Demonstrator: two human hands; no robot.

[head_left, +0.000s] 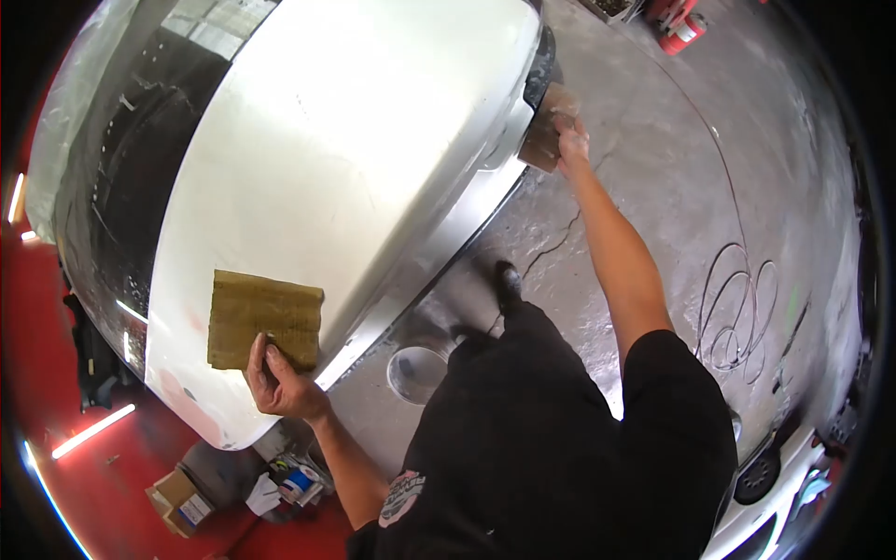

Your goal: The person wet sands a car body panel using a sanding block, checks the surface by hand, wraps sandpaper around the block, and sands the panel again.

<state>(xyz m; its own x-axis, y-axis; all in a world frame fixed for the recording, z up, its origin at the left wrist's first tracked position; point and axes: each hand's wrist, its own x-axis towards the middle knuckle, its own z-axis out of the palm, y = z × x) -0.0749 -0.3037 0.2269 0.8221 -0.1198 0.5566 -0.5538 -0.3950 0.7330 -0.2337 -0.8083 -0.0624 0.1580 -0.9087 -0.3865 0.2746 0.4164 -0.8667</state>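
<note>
A white car body panel (364, 159) fills the middle, with a dark window beyond it at the left. My left hand (285, 383) pinches the lower edge of an olive-brown square sheet (265, 317) that looks like coarse cloth or paper; the sheet is over the panel's near left part, and I cannot tell whether it lies flat on it. At the panel's far right end, my right hand (571, 142) grips a brown sheet (541, 145) beside the dark trim. Part of that second sheet is blurred, and its exact kind is not clear.
A round bucket (417, 375) stands on the grey floor (644, 187) near my legs. A cable or hose (737, 322) lies coiled at the right. Cardboard boxes (179, 502) sit below left. A red cylinder (683, 34) is at the top, and another vehicle (775, 495) is lower right.
</note>
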